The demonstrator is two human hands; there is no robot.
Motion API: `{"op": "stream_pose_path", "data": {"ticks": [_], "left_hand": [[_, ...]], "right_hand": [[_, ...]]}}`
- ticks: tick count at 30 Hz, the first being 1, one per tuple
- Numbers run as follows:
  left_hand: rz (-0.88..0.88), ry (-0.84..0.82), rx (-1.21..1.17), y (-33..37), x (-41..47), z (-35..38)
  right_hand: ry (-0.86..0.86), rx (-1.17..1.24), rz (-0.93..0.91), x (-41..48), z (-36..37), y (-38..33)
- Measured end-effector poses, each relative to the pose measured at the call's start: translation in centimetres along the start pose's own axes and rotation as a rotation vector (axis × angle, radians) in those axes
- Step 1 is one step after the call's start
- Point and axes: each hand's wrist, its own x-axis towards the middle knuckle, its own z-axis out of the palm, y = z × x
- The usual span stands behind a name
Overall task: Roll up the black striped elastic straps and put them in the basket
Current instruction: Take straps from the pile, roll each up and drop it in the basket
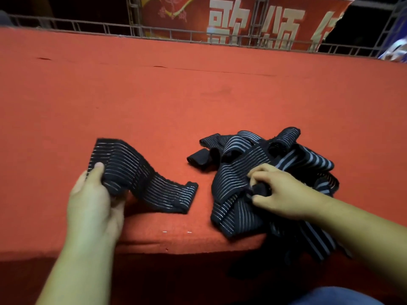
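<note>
The left hand (94,201) grips one black strap (141,179) with thin pale stripes; its long axis runs from far left to near right on the red table (198,95). The right hand (279,190) pinches a strap end in the tangled pile (264,168) at the table's near edge.

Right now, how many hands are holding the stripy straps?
2. The left hand grips the single strap lying apart on the red table; the right hand pinches a piece of the tangled pile. No other hands show.

Left hand (92,201), right hand (279,190): bare, forearms (363,230) uncovered up to frame edge. Blue trouser fabric (337,297) well below right fingers (257,175).
</note>
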Motion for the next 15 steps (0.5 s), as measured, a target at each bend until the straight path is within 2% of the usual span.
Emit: {"op": "stream_pose_path", "data": {"ticks": [3, 5, 12, 15], "left_hand": [[0.073, -0.007, -0.127, 0.6, 0.1, 0.2], [0.059, -0.087, -0.098, 0.2, -0.3, 0.7], [0.041, -0.477, 0.617, -3.3, -3.5, 1.8], [0.015, -0.610, 0.725, -4.4, -4.4, 1.8]], "right_hand": [[0.005, 0.048, -0.004, -0.4, -0.1, 0.3], [-0.008, 0.059, -0.007, -0.4, 0.0, 0.5], [0.136, -0.023, 0.100, 0.3, 1.5, -0.3], [0.252, -0.072, 0.135, 0.8, 2.7, -0.8]]}}
